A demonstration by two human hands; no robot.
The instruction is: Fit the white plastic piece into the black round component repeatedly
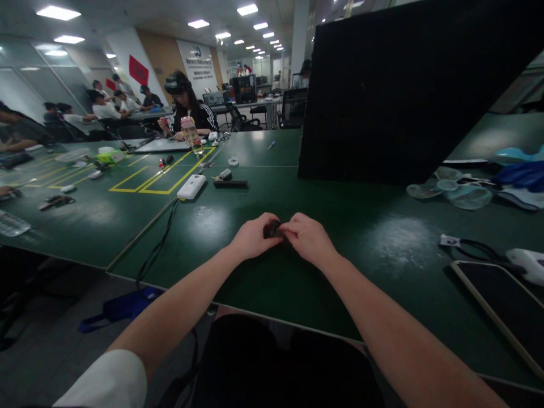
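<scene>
While fingers (292,228) grip something dark (271,229), open tabletop (357,218) flanks them

You are sitting in what looks like a large open-plan office, judging by the rows of ceiling lights (58,12), the mesh-backed chair (293,107), glass partitions (59,82), a wall sign (196,63) with logo and lettering, and people (101,105) seated beyond your green table (272,283).

Centre: between left hand (255,235) and right hand (309,238). Free: green tabletop (361,212), 3 o'clock; lane, 12 o'clock. Obstacles: black panel (395,102), 1 o'clock; dark bar (232,183), 11; white box (192,187), 10; black cable (163,238), 9; phone (505,311), 4.
</scene>
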